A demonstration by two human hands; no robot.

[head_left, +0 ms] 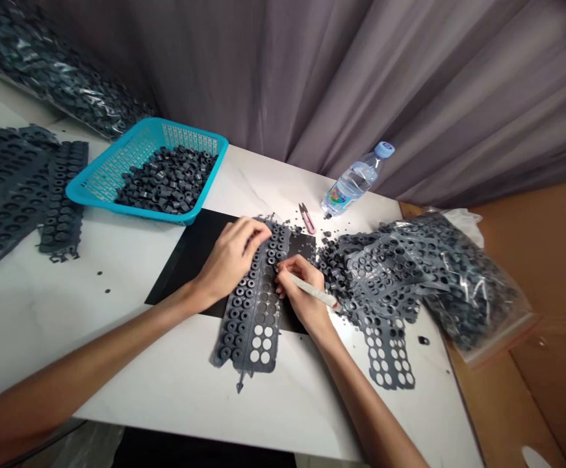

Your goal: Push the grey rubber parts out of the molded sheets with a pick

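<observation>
A dark grey moulded rubber sheet (232,318) lies lengthwise in front of me, partly on a black mat (175,266). Ring-shaped rubber parts fill its left rows and the far end of its right rows. Round holes show at its near right end. My right hand (302,279) grips a white pen-like tool (314,291) with a red end, its tip down at the right rows and hidden by the fingers. Over the left rows, my left hand (236,253) is closed, thumb and fingers bent together near the rings. Whatever they may pinch is hidden.
A blue basket (192,216) of small rubber parts stands at the back left, near more moulded sheets (4,188). Pink snips (307,219) and a water bottle (353,182) lie behind. Punched-out sheets (385,273), loose bits and a filled plastic bag (477,292) crowd the right.
</observation>
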